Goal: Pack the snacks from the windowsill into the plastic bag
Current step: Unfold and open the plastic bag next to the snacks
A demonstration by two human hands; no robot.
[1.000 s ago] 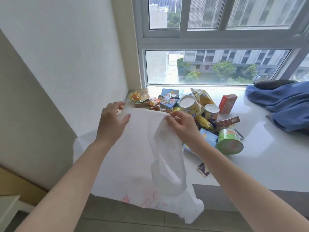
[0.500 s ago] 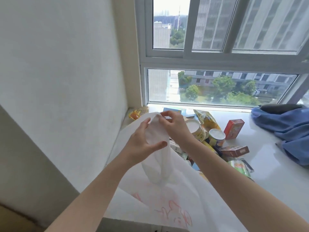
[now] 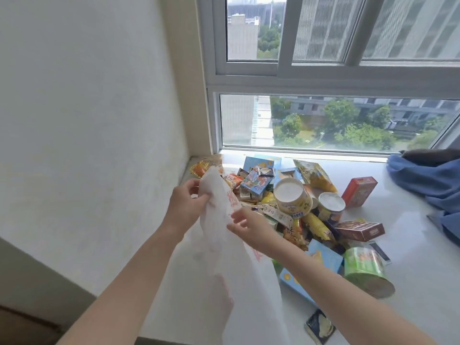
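Bag [image 3: 219,220] is bunched narrower now than a second ago, both hands pinching its top closer together; left hand [image 3: 185,207] sits higher, right hand [image 3: 251,230] lower, near the sill's left corner.

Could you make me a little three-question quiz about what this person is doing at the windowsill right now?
1. True or false: some snacks already sit inside the white plastic bag.
2. Which hand grips the bag nearest its top: A) the left hand, B) the right hand, C) neither?
3. Fill in: the green can lies on its ____ at the near end of the snack pile.

Key
1. False: the bag looks flat and unopened, and the snacks are piled on the windowsill.
2. A: the left hand pinches the upper edge; the right hand's fingers touch the bag lower down.
3. Side.
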